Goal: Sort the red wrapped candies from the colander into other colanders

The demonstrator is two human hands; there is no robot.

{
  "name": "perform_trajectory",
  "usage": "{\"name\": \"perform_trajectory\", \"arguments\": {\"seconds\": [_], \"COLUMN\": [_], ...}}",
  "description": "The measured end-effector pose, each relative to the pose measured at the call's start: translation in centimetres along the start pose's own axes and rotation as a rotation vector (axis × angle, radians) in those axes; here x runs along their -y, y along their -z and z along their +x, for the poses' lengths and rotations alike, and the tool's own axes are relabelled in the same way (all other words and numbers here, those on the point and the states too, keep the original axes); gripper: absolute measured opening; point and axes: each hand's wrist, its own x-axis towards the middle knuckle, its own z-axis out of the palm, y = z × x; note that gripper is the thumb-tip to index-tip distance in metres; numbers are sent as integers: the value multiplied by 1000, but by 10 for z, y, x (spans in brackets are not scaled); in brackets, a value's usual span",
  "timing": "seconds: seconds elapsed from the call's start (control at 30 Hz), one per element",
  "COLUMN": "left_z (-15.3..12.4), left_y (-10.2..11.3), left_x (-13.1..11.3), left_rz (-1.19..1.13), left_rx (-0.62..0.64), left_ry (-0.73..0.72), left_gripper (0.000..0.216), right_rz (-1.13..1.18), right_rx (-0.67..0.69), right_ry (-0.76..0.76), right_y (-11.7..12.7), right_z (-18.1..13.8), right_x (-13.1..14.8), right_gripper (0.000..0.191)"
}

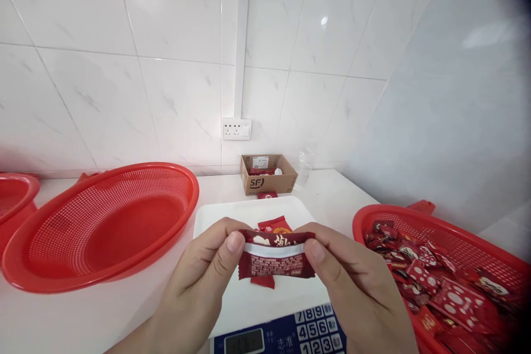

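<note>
A dark red snack packet (pixel 276 264) with a white back seam and small printed text is stretched level between my two hands. My left hand (pixel 207 271) pinches its left end between thumb and fingers. The right end is gripped the same way by my right hand (pixel 348 276). Below and behind it, another red packet (pixel 276 224) lies on the white tray (pixel 232 301) of a digital scale. The scale's blue panel (pixel 282 337) has number keys and a display whose reading I cannot make out. A red corner of wrapping shows under the held packet.
An oval red plastic basket (pixel 124 271) stands on the left, with part of a second red basket (pixel 16 204) beyond it. On the right, a red basket (pixel 373 215) holds several wrapped packets (pixel 440 276). An open cardboard box (pixel 274 183) and a clear plastic container (pixel 306 166) stand near the wall.
</note>
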Motion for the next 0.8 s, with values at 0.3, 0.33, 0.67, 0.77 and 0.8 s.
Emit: {"name": "perform_trajectory", "arguments": {"seconds": [0.3,0.33,0.67,0.77,0.8], "left_z": [1,1,4,4,4], "left_y": [-4,-4,0,-2,-2], "left_x": [-2,-2,-1,0,0], "left_rz": [-5,3,51,30,28], "left_rx": [11,4,60,43,45], "left_ry": [21,26,37,18,12], "left_gripper": [20,20,20,16,15], "right_rz": [112,92,91,95,98], "right_rx": [47,50,81,93,96], "right_ry": [-48,-43,18,16,18], "right_y": [-8,-7,-6,-6,-5], "right_z": [1,1,3,3,3], "right_x": [5,4,-3,-4,-5], "right_gripper": [26,27,24,24,23]}}
